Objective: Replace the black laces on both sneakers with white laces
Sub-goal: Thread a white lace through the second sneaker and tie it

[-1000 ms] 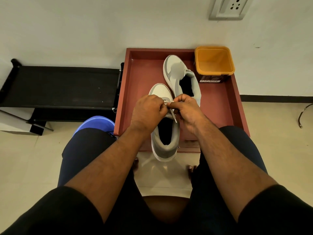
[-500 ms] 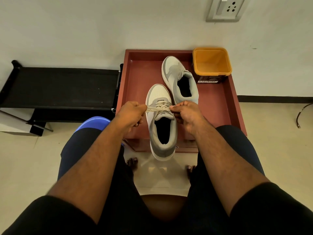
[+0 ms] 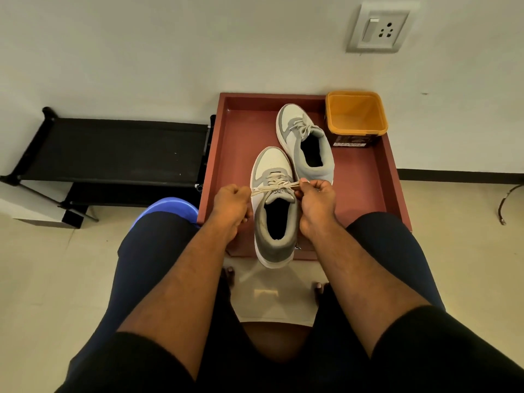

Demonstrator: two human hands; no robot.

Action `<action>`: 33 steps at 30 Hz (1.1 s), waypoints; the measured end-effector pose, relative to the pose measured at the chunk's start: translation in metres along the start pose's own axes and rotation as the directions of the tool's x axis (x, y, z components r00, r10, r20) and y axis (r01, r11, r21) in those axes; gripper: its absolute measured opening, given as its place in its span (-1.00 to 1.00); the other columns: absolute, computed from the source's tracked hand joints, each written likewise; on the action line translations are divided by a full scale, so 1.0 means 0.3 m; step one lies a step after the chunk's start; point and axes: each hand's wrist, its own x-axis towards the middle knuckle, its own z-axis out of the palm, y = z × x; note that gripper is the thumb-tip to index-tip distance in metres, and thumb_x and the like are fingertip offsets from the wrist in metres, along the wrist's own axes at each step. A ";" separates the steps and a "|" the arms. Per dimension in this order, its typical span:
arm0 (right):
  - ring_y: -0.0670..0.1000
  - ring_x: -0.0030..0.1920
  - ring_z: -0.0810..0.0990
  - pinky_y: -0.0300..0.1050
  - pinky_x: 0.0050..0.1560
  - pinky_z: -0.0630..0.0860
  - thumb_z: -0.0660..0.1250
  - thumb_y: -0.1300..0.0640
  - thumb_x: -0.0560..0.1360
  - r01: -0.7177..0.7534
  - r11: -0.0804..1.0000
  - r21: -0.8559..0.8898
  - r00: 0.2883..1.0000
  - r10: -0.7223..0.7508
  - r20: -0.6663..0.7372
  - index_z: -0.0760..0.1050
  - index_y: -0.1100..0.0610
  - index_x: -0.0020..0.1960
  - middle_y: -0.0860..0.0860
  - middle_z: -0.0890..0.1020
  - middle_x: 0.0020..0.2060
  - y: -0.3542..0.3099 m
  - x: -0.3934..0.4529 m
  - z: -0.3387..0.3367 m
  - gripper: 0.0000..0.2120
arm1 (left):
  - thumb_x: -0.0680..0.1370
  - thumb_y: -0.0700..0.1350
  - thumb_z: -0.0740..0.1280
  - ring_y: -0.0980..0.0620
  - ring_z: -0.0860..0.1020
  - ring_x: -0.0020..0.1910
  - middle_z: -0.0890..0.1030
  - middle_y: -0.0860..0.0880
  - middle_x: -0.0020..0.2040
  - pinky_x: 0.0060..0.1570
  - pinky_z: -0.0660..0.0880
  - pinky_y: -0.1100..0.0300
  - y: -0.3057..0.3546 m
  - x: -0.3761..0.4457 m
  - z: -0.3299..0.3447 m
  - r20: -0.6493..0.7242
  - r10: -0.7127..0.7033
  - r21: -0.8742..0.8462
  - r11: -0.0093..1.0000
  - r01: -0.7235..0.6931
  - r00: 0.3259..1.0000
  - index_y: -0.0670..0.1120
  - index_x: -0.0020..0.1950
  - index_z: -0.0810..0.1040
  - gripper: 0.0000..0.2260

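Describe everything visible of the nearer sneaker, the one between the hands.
The nearer sneaker is a low-top with an off-white toe and side panels, grey overlays and collar, and a white sole. It points toward the wall, upright, heel overhanging the near edge of the red tray. Light laces cross its eyelets. The left hand and right hand each pinch a lace end, pulled sideways over the tongue.
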 end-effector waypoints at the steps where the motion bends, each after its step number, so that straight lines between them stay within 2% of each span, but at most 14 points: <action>1: -0.04 -0.32 0.52 -0.17 -0.25 0.55 0.35 0.23 0.54 0.011 0.999 -0.030 0.999 -0.010 0.036 0.43 0.11 -0.12 0.04 0.58 -0.28 -0.002 -0.002 -0.006 -0.88 | 0.59 -0.12 0.23 0.03 0.38 -0.45 0.51 -0.09 -0.33 -0.49 0.29 0.20 -0.007 0.000 -0.009 0.017 0.002 0.007 1.000 -0.002 1.000 -0.12 -0.15 0.46 -0.86; 3: -0.03 -0.27 0.52 -0.16 -0.26 0.52 0.37 0.16 0.53 0.062 0.990 -0.123 0.994 -0.051 0.093 0.43 0.08 -0.09 0.06 0.59 -0.22 -0.014 -0.008 -0.032 -0.89 | 0.57 0.09 0.31 0.04 0.42 -0.40 0.55 -0.03 -0.23 -0.48 0.35 0.22 -0.019 -0.012 -0.031 0.013 0.045 0.054 0.997 -0.046 0.999 -0.06 -0.05 0.48 -0.78; 5: -0.02 -0.26 0.52 -0.12 -0.28 0.50 0.41 0.07 0.49 0.136 0.969 -0.204 0.983 -0.106 0.151 0.43 0.05 -0.04 0.06 0.59 -0.18 -0.022 -0.017 -0.066 -0.83 | 0.53 0.20 0.31 0.06 0.49 -0.27 0.55 0.03 -0.17 -0.34 0.46 0.17 -0.033 -0.034 -0.044 -0.080 0.241 0.197 0.955 -0.221 0.967 -0.03 -0.02 0.48 -0.71; 7: -0.03 -0.24 0.53 -0.09 -0.20 0.52 0.46 0.06 0.44 0.250 0.915 -0.317 0.950 -0.168 0.263 0.43 0.01 -0.03 0.03 0.59 -0.18 -0.014 -0.027 -0.095 -0.78 | 0.54 0.13 0.34 0.11 0.48 -0.19 0.51 0.04 -0.13 -0.21 0.47 0.22 -0.044 -0.071 -0.040 -0.073 0.509 0.399 0.803 -0.443 0.857 -0.03 -0.03 0.50 -0.77; 9: -0.07 -0.20 0.55 -0.17 -0.13 0.52 0.48 0.19 0.42 0.410 0.797 -0.444 0.888 -0.238 0.393 0.47 0.03 -0.05 -0.02 0.58 -0.21 0.009 -0.037 -0.120 -0.79 | 0.56 0.08 0.33 0.10 0.48 -0.12 0.51 0.03 -0.08 -0.12 0.45 0.21 -0.053 -0.111 -0.015 0.139 0.643 0.517 0.602 -0.609 0.753 -0.06 -0.01 0.54 -0.79; 11: -0.05 -0.15 0.59 -0.20 -0.07 0.52 0.45 0.28 0.43 0.516 0.701 -0.493 0.841 -0.307 0.445 0.53 0.08 -0.08 -0.04 0.61 -0.21 0.034 -0.038 -0.139 -0.84 | 0.52 0.20 0.30 0.03 0.50 -0.05 0.55 0.00 -0.07 -0.05 0.42 0.16 -0.076 -0.127 0.026 0.417 0.622 0.625 0.333 -0.706 0.663 -0.06 0.01 0.58 -0.66; 13: -0.03 -0.12 0.60 -0.20 -0.05 0.53 0.44 0.27 0.45 0.536 0.680 -0.500 0.833 -0.331 0.443 0.57 0.14 -0.07 -0.02 0.63 -0.19 0.042 -0.038 -0.157 -0.90 | 0.44 0.33 0.28 -0.01 0.47 0.06 0.55 0.00 0.01 0.06 0.36 0.10 -0.106 -0.128 0.057 0.562 0.504 0.720 0.092 -0.687 0.656 -0.01 0.11 0.57 -0.52; 16: 0.02 0.02 0.58 -0.09 0.09 0.51 0.40 0.26 0.46 0.694 0.455 -0.558 0.719 -0.461 0.520 0.59 0.17 0.04 0.03 0.61 -0.04 0.021 -0.014 -0.182 -0.84 | 0.41 0.28 0.34 -0.03 0.38 0.20 0.51 0.02 0.14 0.20 0.23 0.08 -0.107 -0.096 0.069 0.598 0.399 0.767 -0.031 -0.641 0.695 0.05 0.22 0.55 -0.53; 18: 0.10 0.16 0.52 0.00 0.20 0.47 0.36 0.30 0.45 0.792 0.144 -0.593 0.567 -0.531 0.630 0.56 0.18 0.18 0.09 0.56 0.13 -0.014 0.023 -0.187 -0.70 | 0.43 0.26 0.34 -0.02 0.39 0.21 0.53 0.04 0.12 0.26 0.17 0.05 -0.075 -0.062 0.074 0.620 0.399 0.755 -0.069 -0.652 0.676 0.05 0.17 0.58 -0.58; 21: 0.20 0.28 0.44 0.12 0.25 0.43 0.31 0.32 0.44 0.721 -0.206 -0.662 0.509 -0.490 0.707 0.46 0.14 0.33 0.14 0.46 0.33 -0.083 0.081 -0.164 -0.54 | 0.45 0.23 0.34 -0.02 0.45 0.17 0.56 0.04 0.05 0.36 0.08 0.00 -0.015 0.017 0.091 0.619 0.384 0.752 -0.035 -0.659 0.686 0.01 0.08 0.56 -0.64; 24: 0.21 0.32 0.42 0.15 0.32 0.34 0.32 0.30 0.43 0.631 -0.499 -0.594 0.465 -0.370 0.804 0.47 0.12 0.31 0.14 0.48 0.31 -0.153 0.148 -0.116 -0.55 | 0.48 0.19 0.35 -0.04 0.50 0.13 0.58 0.01 0.04 0.39 0.06 0.02 0.051 0.120 0.123 0.587 0.398 0.766 0.011 -0.643 0.705 -0.03 0.05 0.55 -0.67; 28: 0.14 0.14 0.53 0.03 0.15 0.40 0.28 0.13 0.49 0.599 -0.549 -0.583 0.666 -0.064 0.743 0.47 0.09 0.18 0.07 0.58 0.08 -0.248 0.195 -0.030 -0.74 | 0.50 0.08 0.39 -0.11 0.50 0.13 0.57 -0.09 0.12 0.23 0.31 0.09 0.139 0.256 0.136 0.582 0.390 0.749 0.084 -0.658 0.713 -0.16 0.11 0.54 -0.65; 30: 0.13 0.12 0.54 0.06 0.24 0.35 0.33 0.03 0.48 0.613 -0.513 -0.601 0.716 0.037 0.697 0.49 0.06 0.11 0.06 0.60 0.05 -0.274 0.218 0.006 -0.77 | 0.50 0.02 0.41 -0.14 0.50 0.14 0.54 -0.13 0.17 0.16 0.41 0.04 0.174 0.313 0.131 0.591 0.321 0.726 0.189 -0.661 0.741 -0.20 0.18 0.51 -0.63; 33: 0.11 0.14 0.53 0.16 0.33 0.27 0.35 0.01 0.46 0.635 -0.431 -0.641 0.741 0.106 0.663 0.49 0.04 0.07 0.04 0.60 0.05 -0.267 0.243 0.035 -0.79 | 0.49 -0.03 0.43 -0.12 0.52 0.05 0.55 -0.12 0.03 -0.03 0.40 0.11 0.212 0.352 0.138 0.641 0.193 0.717 0.196 -0.669 0.743 -0.19 0.01 0.48 -0.72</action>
